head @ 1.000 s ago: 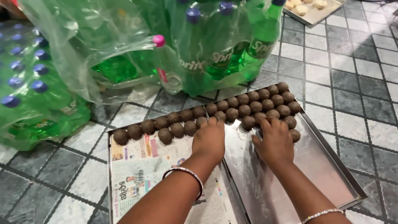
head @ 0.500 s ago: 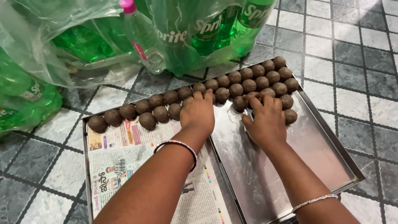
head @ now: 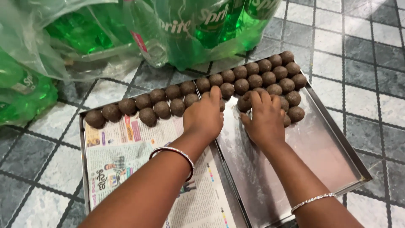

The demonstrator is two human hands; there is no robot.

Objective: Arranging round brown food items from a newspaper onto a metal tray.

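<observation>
Hands over brown balls [head: 247, 80] on two trays.

Bagged green bottles [head: 198, 29] crowded the tiled floor behind the trays. Left hand [head: 205, 116] lay palm down, fingers together on balls at the papered tray [head: 126, 156]; right hand [head: 263, 116] spread its fingers over balls on the steel tray [head: 329, 156]. Rows ran diagonally toward the far right corner.

We find open room on the steel tray [head: 320, 156] nearer us than the brown balls [head: 270, 78]. Beyond the balls, bagged green bottles [head: 202, 29] block the way; right of the tray, bare floor tiles [head: 371, 63].
</observation>
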